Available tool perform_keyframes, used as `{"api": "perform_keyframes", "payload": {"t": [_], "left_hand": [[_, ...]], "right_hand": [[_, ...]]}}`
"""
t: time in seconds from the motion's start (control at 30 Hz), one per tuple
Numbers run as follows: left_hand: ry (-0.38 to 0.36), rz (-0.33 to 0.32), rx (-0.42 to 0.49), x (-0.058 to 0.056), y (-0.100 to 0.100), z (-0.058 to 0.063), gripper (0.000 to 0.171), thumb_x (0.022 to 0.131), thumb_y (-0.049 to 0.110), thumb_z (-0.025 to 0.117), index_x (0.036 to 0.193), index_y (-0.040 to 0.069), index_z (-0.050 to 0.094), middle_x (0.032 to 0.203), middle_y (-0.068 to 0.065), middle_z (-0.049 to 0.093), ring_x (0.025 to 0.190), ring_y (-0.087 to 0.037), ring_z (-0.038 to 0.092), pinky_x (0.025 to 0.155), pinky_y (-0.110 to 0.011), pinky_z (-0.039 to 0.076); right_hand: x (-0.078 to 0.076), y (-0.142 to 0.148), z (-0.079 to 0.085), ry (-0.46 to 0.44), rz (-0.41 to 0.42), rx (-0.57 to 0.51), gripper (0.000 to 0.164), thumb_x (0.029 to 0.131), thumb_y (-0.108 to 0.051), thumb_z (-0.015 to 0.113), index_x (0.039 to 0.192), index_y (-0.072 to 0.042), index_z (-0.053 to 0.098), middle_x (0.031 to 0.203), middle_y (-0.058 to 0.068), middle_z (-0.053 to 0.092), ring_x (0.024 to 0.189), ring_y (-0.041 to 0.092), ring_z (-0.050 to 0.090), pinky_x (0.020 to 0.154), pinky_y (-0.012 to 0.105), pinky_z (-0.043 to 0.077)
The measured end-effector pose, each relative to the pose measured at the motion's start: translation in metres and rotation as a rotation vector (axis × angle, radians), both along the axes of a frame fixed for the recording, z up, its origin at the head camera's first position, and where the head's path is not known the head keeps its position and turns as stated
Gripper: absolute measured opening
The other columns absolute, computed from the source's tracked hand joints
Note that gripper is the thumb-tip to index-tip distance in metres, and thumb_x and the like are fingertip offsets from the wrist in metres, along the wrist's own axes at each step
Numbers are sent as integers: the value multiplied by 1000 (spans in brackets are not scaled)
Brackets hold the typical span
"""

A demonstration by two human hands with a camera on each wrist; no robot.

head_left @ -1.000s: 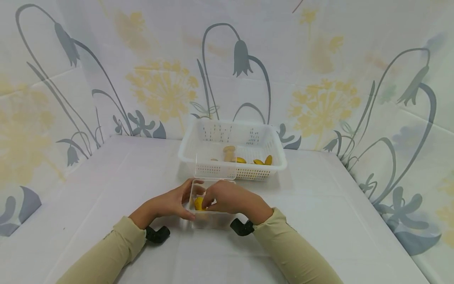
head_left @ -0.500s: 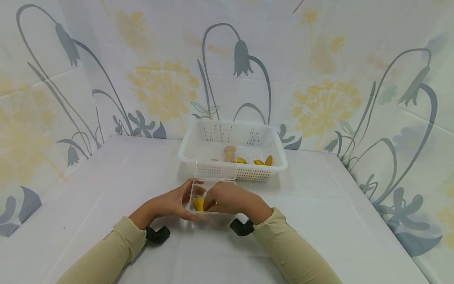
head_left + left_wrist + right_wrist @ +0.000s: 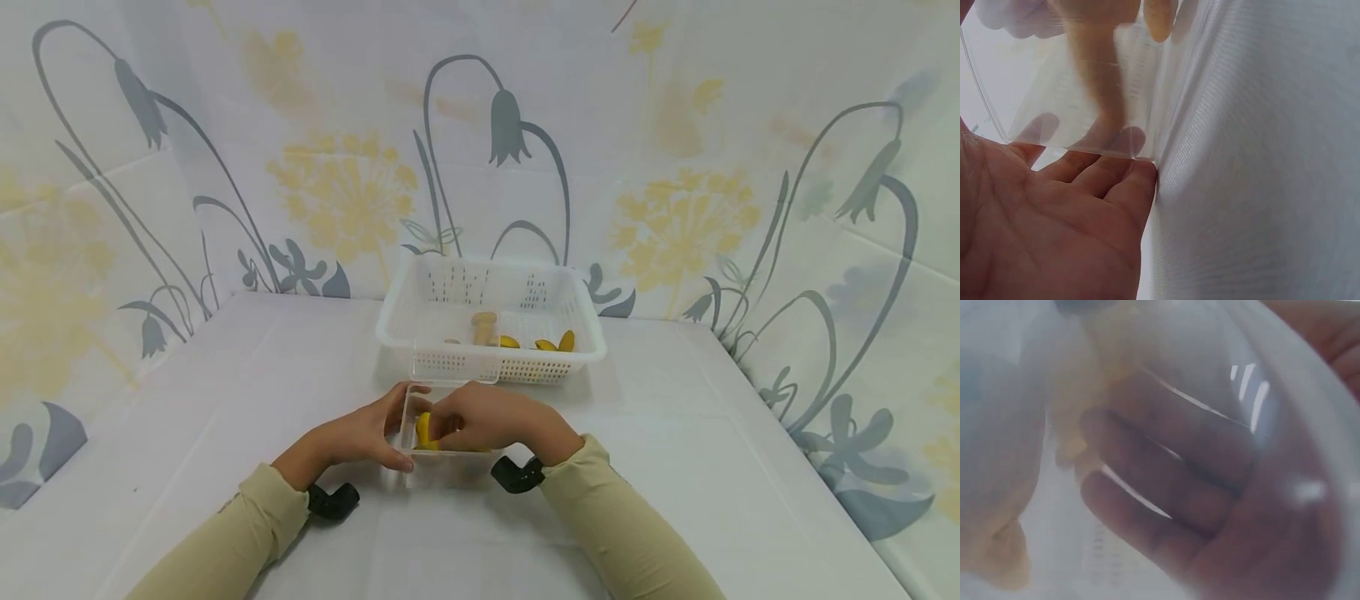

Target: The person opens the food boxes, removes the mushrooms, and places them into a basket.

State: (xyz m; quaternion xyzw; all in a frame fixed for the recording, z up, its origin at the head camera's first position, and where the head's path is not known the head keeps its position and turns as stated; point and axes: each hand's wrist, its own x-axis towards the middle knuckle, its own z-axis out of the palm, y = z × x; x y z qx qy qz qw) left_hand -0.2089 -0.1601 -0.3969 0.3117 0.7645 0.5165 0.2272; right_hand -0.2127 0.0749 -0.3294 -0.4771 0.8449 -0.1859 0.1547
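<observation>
A clear plastic box (image 3: 450,468) with its lid (image 3: 454,367) raised stands in front of me in the head view. My left hand (image 3: 358,433) grips its left end, thumb at the front corner and fingers round the back. In the left wrist view, the left fingers (image 3: 1116,181) press against the clear wall. Inside the box, the bent fingers of my right hand (image 3: 487,418) pinch a yellow piece (image 3: 424,427), its kind unclear and partly hidden. The right wrist view shows that hand (image 3: 1166,462) blurred through the plastic, beside yellowish shapes (image 3: 1072,412).
Behind the box is a white perforated basket (image 3: 588,343). It holds a tan mushroom-shaped piece (image 3: 483,327) and several yellow pieces (image 3: 567,341). White cloth (image 3: 720,467) covers the table, and a flower-printed curtain (image 3: 480,208) encloses the back and sides.
The yellow piece in the box has shifted and looks more upright beside my right fingertips. My right hand has turned slightly. My left hand keeps its grip on the box.
</observation>
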Motion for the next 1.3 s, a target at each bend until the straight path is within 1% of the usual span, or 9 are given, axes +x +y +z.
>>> {"api": "perform_keyframes", "payload": {"t": [0.07,0.13,0.23,0.47,0.7,0.77,0.97,1.1,1.3], "left_hand": [[-3,-7,13,0,0,0,100,74,16,82,148,14,14,145,-6,41,138,-23,36,116,-52,24],[-2,-9,15,1,0,0,100,75,15,82,148,14,14,146,-6,40,140,-23,35,116,-52,24],[1,-10,8,1,0,0,100,75,17,82,148,14,14,147,-6,40,140,-23,35,117,-53,23],[10,15,-31,2,0,1,99,75,21,82,148,16,16,145,-5,41,142,-23,32,118,-54,21],[12,6,-22,3,0,2,100,75,21,82,148,14,15,145,-5,41,141,-24,33,118,-55,21],[13,6,-22,2,0,1,100,75,21,82,149,15,14,147,-5,39,143,-25,30,118,-55,20],[-9,25,-17,1,-1,0,101,74,20,83,149,20,15,158,-6,22,149,-29,13,117,-58,17],[-17,40,-22,2,0,0,100,73,20,84,147,23,17,159,-5,18,150,-28,13,118,-57,17],[-10,51,-32,3,1,1,101,73,21,83,148,20,15,159,-3,17,149,-28,18,118,-57,18]], "right_hand": [[0,1,1,-30,-4,-18,12,90,-18,65,99,-21,73,85,-14,67,76,-1,60,72,15,50],[1,1,3,-41,-2,-27,15,90,-19,66,102,-20,74,88,-14,68,78,-2,61,73,15,51],[0,3,5,-47,-1,-32,15,90,-20,67,102,-19,75,92,-13,69,80,-2,61,75,15,51],[0,7,8,-39,9,-53,16,90,-13,64,101,-18,74,95,-12,66,85,-1,60,78,16,51],[1,10,11,-58,-2,-68,17,90,-14,62,102,-20,73,96,-13,66,86,-1,60,77,17,51],[2,12,13,-59,-6,-72,17,90,-14,63,102,-20,73,96,-14,66,87,-1,60,77,17,52],[2,17,18,-42,-5,-100,16,91,-13,64,102,-19,74,96,-13,66,87,-1,61,78,17,52],[2,21,22,-38,-4,-114,17,90,-11,63,101,-19,74,95,-12,66,87,-1,62,78,18,53],[4,25,28,-15,12,-123,16,90,-11,64,100,-17,74,95,-10,67,87,-1,62,78,18,53]]}}
